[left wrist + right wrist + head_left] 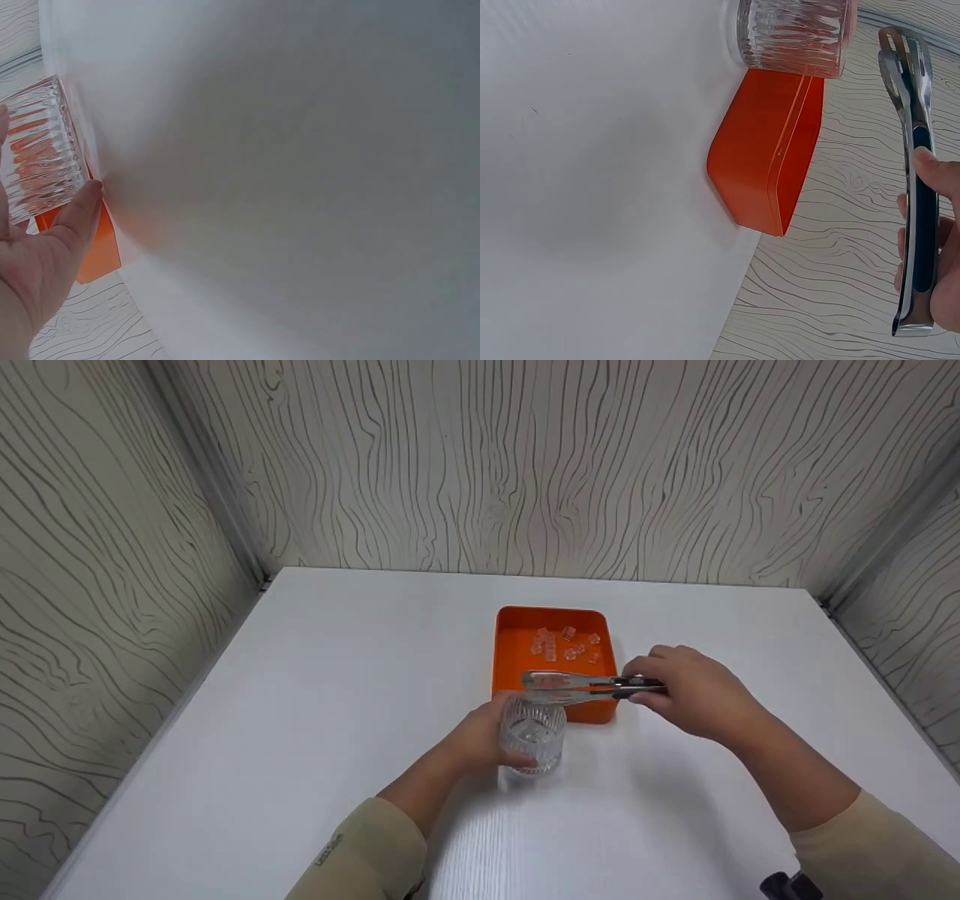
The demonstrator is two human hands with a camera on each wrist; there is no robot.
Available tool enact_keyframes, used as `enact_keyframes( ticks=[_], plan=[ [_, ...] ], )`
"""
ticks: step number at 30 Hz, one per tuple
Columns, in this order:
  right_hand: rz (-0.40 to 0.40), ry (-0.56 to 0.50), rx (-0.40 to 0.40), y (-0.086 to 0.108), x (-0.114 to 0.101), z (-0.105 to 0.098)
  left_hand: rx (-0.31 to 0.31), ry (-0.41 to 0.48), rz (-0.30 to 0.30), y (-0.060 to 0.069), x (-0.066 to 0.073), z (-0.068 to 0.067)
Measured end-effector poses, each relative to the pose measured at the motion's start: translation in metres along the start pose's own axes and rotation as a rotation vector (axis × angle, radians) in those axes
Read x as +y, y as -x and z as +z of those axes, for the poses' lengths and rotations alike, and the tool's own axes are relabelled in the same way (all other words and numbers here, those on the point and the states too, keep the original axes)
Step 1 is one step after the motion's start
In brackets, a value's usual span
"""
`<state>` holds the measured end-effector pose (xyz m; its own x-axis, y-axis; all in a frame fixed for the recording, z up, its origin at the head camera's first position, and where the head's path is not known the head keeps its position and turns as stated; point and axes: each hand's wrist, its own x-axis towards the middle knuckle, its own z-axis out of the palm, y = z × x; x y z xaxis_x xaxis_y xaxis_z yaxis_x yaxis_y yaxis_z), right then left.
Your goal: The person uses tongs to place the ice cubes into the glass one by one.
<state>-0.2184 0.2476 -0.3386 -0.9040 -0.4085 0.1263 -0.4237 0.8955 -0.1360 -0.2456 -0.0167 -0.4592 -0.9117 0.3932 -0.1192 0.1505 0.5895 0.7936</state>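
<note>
A ribbed clear glass (534, 739) with clear pieces inside stands on the table, gripped round its left side by my left hand (476, 735). In the left wrist view the thumb and fingers of my left hand (45, 262) wrap the glass (41, 154). My right hand (697, 694) holds metal tongs (577, 681) by their dark handles, the tips over the glass's rim. The right wrist view shows my right hand (941, 240) round the tongs (922, 202), their tips close together; whether a piece lies between them I cannot tell.
Just behind the glass, an orange tray (510, 649) holds several clear cubes (551, 646). The white table (337, 660) is bounded by wood-patterned panels (480, 465) at the back and sides. A dark object (791, 885) shows by the right sleeve.
</note>
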Motion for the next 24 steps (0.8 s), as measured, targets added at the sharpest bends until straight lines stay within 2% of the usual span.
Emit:
enact_keyframes(
  ticks=[6,19,24],
  plan=[
    [0.038,-0.024,-0.035,-0.0002,-0.0014,0.001,-0.002,0.015,-0.004,0.001,0.0002,-0.0003],
    [0.038,-0.017,-0.033,0.0001,-0.0016,0.0043,-0.006,0.022,-0.032,0.0021,0.0007,-0.0007],
    [0.032,-0.012,-0.024,0.0002,-0.0006,0.0051,-0.009,0.011,-0.01,0.0016,0.0005,-0.001]
  ],
)
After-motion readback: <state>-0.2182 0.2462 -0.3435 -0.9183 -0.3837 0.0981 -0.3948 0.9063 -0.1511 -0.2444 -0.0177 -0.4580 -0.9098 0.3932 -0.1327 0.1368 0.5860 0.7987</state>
